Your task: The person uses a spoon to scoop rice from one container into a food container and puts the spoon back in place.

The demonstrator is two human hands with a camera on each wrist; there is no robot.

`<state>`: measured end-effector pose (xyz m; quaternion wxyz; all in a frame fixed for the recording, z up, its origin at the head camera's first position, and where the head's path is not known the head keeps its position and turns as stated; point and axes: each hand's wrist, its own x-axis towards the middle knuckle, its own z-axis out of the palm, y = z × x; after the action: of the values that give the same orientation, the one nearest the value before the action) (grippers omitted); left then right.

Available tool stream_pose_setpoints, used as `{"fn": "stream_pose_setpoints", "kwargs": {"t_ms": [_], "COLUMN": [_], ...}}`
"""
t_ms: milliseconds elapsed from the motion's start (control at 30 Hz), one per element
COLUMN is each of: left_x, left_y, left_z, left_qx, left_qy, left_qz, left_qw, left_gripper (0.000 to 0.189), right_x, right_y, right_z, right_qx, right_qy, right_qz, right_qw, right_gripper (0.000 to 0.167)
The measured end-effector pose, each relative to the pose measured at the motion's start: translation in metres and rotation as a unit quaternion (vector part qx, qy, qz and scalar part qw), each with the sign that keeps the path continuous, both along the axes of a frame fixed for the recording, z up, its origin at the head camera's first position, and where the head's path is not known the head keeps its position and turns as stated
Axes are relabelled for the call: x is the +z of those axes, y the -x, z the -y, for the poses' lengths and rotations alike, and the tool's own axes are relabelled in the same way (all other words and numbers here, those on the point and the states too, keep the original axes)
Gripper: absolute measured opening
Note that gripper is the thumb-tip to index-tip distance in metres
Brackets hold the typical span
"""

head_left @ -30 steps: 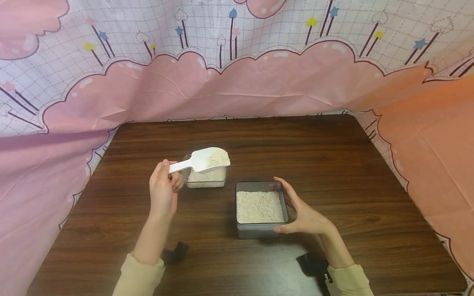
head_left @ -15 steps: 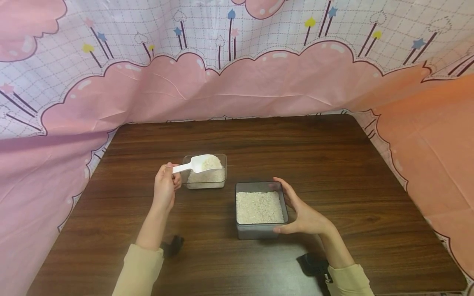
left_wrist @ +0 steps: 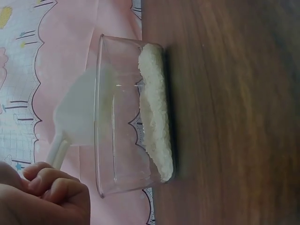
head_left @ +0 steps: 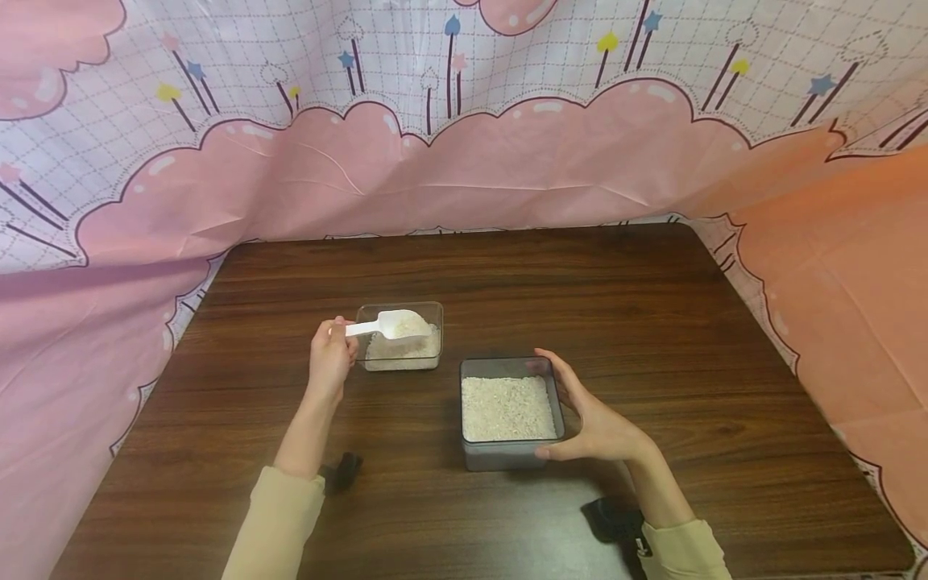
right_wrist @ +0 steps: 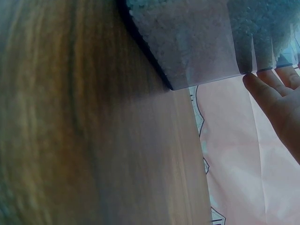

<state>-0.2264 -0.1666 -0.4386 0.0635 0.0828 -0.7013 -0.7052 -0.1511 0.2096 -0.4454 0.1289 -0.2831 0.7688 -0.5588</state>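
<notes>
My left hand (head_left: 330, 356) grips the handle of a white scoop (head_left: 389, 323), which carries a small heap of rice. The scoop's bowl is over the clear rectangular container (head_left: 440, 348), and in the left wrist view the scoop (left_wrist: 77, 112) tips down at the rim. A shallow layer of rice (left_wrist: 157, 117) covers that container's bottom. On the right, my right hand (head_left: 605, 427) holds a grey see-through square container (head_left: 500, 457) by its side, thumb at the front and fingers round the back. Much more rice (head_left: 507, 408) fills this one.
Both containers stand on a dark wood-grain table (head_left: 616, 298), the clear one farther back and to the left. Behind the table hangs a pink patterned cloth (head_left: 507, 177), with more cloth at both sides. Dark wrist-camera parts (head_left: 612, 519) sit under the forearms.
The left hand has lowered the scoop, first leftward, into line with the clear container's opening. Less rice shows in the scoop's bowl. The right hand and grey container have stayed put.
</notes>
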Motion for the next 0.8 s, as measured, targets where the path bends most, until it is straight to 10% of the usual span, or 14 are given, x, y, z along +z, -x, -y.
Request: {"fn": "stream_pose_setpoints", "kwargs": {"t_ms": [267, 800], "left_x": [0.002, 0.018], "left_y": [0.009, 0.012], "left_z": [-0.001, -0.004], "left_qx": [-0.004, -0.07], "left_qy": [0.115, 0.294], "left_qz": [-0.009, -0.039], "left_qw": [0.9934, 0.9525], "left_gripper": [0.032, 0.034], "right_x": [0.0, -0.001], "right_y": [0.0, 0.001], "right_z": [0.0, 0.0], "right_qx": [0.003, 0.003], "right_qy": [0.0, 0.001], "right_qz": [-0.003, -0.011], "right_qw": [1.0, 0.9999], "right_gripper": [0.121, 0.12]}}
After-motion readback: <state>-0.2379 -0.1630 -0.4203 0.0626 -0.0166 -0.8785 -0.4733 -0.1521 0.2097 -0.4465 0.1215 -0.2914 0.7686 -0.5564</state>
